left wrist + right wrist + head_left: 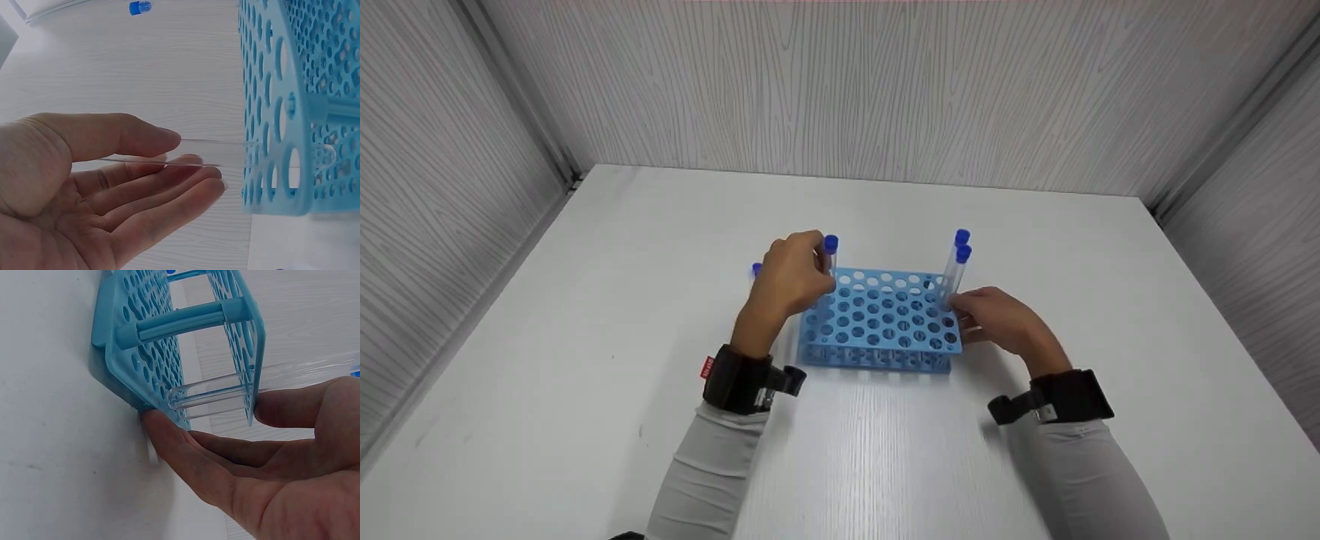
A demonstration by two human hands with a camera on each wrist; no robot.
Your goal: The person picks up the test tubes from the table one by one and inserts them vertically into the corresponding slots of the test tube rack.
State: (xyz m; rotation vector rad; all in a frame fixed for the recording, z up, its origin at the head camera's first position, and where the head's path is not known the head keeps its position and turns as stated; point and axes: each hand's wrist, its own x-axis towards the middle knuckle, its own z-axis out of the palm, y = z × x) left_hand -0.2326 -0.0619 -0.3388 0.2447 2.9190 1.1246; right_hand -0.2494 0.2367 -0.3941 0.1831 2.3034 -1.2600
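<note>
A: What is being done by the hands?

B: By the left hand (pixel 789 276), a clear, round-bottomed tube with a blue cap (pixel 831 245) is pinched, the gap between thumb and fingers narrow, at ten o'clock of the light-blue plastic rack with round holes (pixel 885 348). By the right hand (pixel 997 319), set at three o'clock, the rack's end is gripped: the thumb is laid at the upper plate, a fingertip against the lower one.

A: How are the arms posed?

B: The left forearm (pixel 705 469) is angled in from seven o'clock, the right forearm (pixel 1099 472) from five; both are sleeved in grey and banded in black at the wrist.

A: And what is held in the rack?

B: Two more blue-capped clear tubes (pixel 952 280) are stood close together at two o'clock, beside the right thumb. The pinched tube is threaded through the upper plate, its rounded end seen below. Another blue cap (pixel 757 268) is seen just past the left hand; its tube is mostly hidden.
</note>
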